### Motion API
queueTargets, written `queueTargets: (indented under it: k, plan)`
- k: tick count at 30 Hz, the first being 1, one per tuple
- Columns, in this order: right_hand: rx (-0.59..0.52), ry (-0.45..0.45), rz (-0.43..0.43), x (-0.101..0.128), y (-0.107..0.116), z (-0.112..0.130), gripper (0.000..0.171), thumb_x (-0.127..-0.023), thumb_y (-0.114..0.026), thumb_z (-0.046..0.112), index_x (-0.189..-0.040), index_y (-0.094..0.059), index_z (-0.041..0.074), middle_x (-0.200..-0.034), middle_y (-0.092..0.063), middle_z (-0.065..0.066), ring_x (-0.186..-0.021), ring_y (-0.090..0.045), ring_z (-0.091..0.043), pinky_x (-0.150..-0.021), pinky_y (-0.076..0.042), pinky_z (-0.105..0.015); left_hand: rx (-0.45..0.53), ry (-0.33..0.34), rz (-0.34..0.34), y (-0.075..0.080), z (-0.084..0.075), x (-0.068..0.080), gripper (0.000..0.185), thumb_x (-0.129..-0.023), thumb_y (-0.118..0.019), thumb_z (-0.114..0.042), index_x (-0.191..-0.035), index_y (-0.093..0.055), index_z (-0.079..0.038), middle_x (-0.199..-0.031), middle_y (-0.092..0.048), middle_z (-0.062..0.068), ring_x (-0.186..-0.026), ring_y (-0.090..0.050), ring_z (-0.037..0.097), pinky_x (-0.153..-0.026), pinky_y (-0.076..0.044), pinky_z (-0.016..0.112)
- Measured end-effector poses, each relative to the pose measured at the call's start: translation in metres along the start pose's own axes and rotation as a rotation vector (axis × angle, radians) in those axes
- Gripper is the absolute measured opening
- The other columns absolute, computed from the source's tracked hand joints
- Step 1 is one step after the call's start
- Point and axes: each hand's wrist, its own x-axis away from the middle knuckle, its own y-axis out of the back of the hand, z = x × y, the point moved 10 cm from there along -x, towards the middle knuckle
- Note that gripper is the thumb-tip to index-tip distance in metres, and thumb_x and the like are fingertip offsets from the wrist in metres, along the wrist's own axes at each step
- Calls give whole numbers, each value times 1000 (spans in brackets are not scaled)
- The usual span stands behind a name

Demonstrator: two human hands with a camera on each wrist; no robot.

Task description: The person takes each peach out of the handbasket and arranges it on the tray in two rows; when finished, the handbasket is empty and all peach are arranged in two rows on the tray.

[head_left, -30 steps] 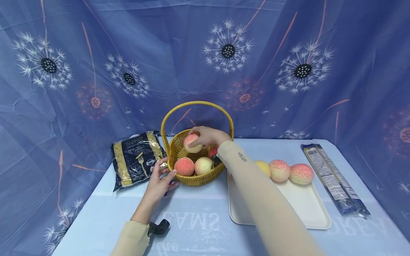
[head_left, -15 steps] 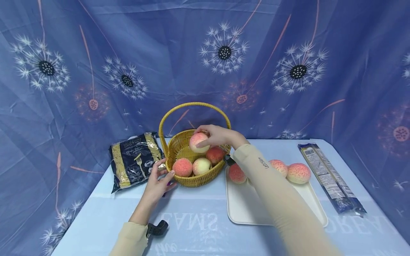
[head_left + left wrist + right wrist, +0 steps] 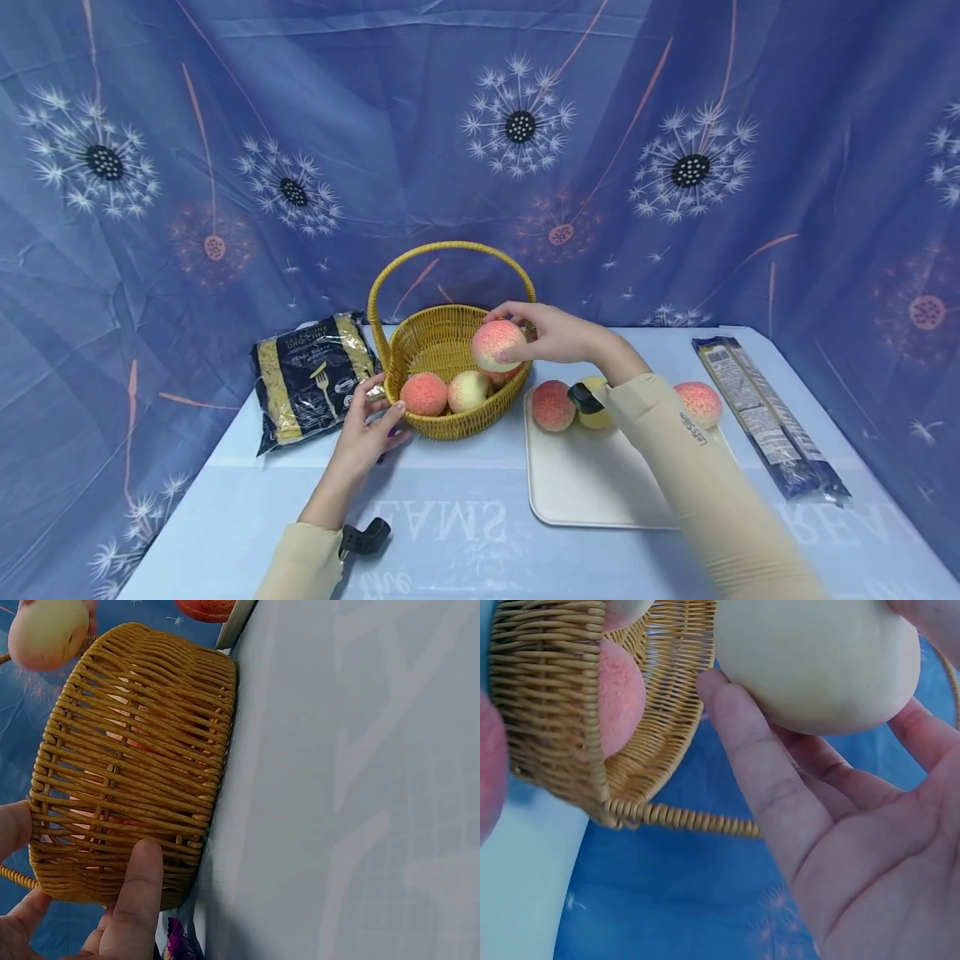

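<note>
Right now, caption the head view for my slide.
Right hand holds a peach over the basket; left hand steadies it.

Round pink-and-cream speckled peach [image 3: 498, 345], pinched between fingertips of right hand [image 3: 558, 335], raised over right rim of basket; cream underside facing the right wrist view [image 3: 821, 660]. Round woven yellow wicker basket with arched hoop handle [image 3: 450, 367], upright on the blue tablecloth, just left of the white tray. Inside: pink peaches low against the near wall. Left hand [image 3: 367, 425] laid against the basket's near left wall, thumb pressed on the weave [image 3: 139, 889].
</note>
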Motion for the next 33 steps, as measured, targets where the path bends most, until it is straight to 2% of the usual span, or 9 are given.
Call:
queueTargets:
  k: [4, 8, 11, 15, 18, 22, 28, 33]
  plan:
    - [-28, 16, -21, 23, 0, 1, 54, -100, -79, 26, -149, -57, 25, -140, -64, -3, -120, -63, -23, -99, -62, -41, 3, 5, 3, 1, 1, -1, 63, -111, -59, -12, -165, -30, -27, -147, -44, 22, -112, -69, 19, -99, -68, 46]
    - [-26, 24, -49, 45, -3, -2, 53, -99, -80, 27, -148, -58, 24, -142, -63, -5, -118, -64, -22, -98, -62, -38, 5, 3, 6, 1, 1, -1, 63, -112, -58, -11, -166, -29, -26, -147, -43, 23, -111, -69, 18, -100, -68, 47]
    - [-22, 20, -76, 61, -7, -7, 54, -98, -81, 28, -147, -59, 25, -143, -63, -3, -117, -64, -21, -97, -62, -36, 4, 2, 4, 0, 2, -1, 63, -111, -58, -10, -165, -29, -26, -146, -44, 22, -109, -70, 17, -99, -68, 46]
    - [-104, -21, -82, 81, -16, -18, 55, -96, -81, 20, -146, -60, 28, -145, -62, -4, -112, -70, -22, -97, -64, -35, 6, 4, 3, 0, 1, 0, 64, -111, -58, -12, -166, -29, -27, -145, -43, 21, -108, -69, 15, -100, -67, 47]
    - [-126, -38, -72, 94, -25, -26, 55, -97, -81, 22, -146, -59, 31, -146, -61, -5, -108, -73, -22, -94, -65, -32, 7, 3, 5, 0, 0, 0, 64, -111, -59, -12, -166, -28, -26, -146, -43, 21, -108, -69, 15, -101, -67, 47]
    - [-89, -26, -78, 107, -36, -36, 55, -96, -83, 33, -146, -59, 34, -148, -62, -1, -108, -73, -18, -91, -65, -27, 7, 4, 6, -1, 2, -2, 64, -111, -59, -12, -166, -29, -27, -146, -43, 21, -110, -69, 18, -100, -67, 46]
    - [-82, -16, -100, 121, -52, -54, 57, -96, -84, 33, -147, -61, 24, -148, -61, -6, -113, -67, -16, -91, -63, -25, 17, 15, -4, 2, 3, -2, 63, -112, -58, -11, -165, -30, -29, -146, -43, 21, -110, -68, 17, -102, -67, 47]
    - [-54, -38, -109, 130, -65, -65, 57, -95, -84, 38, -145, -62, 25, -142, -66, -1, -113, -63, -11, -92, -61, -24, 15, 10, 6, 1, 2, -2, 64, -111, -59, -14, -165, -29, -29, -147, -43, 21, -111, -68, 17, -102, -67, 46]
